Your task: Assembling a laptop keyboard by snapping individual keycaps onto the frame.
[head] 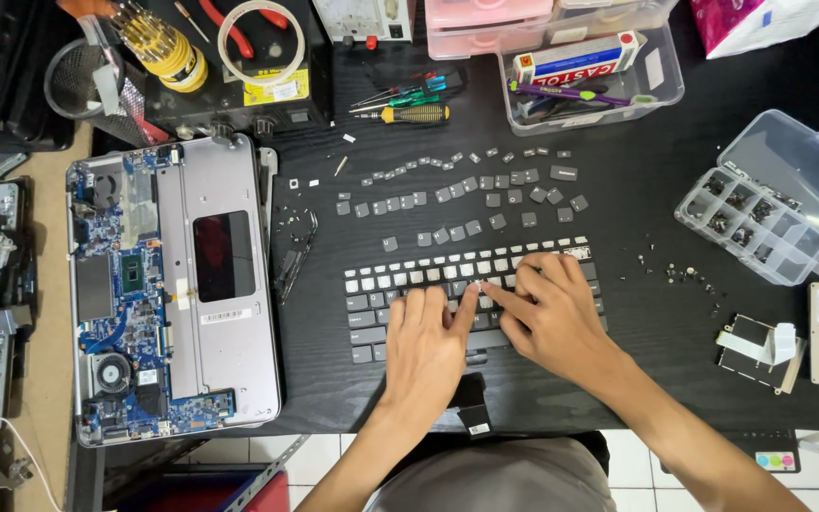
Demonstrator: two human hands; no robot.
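Both hands rest on a bare laptop keyboard (471,303) that lies flat on the black tabletop (656,379), just in front of the person. The left hand (426,346) lies palm down over the lower middle rows, its fingers (467,305) loosely spread and grasping nothing, which looks like a way to keep the thin panel from sliding. The right hand (552,313) crosses in from the right, its index finger meeting the left one at a single key near the middle, seemingly pressing or seating it; it too holds nothing. The keyboard is grey with pale keys, and some rows look uneven or gapped. Above it, loose keycaps (466,190) are laid out in rough rows, likely so each stays in order. To the left sits an opened laptop base (229,275) with its circuit board exposed, well apart from the hands. A clear compartment box (760,223) stands open at right, with small screws (684,275) scattered beside it, within easy reach.
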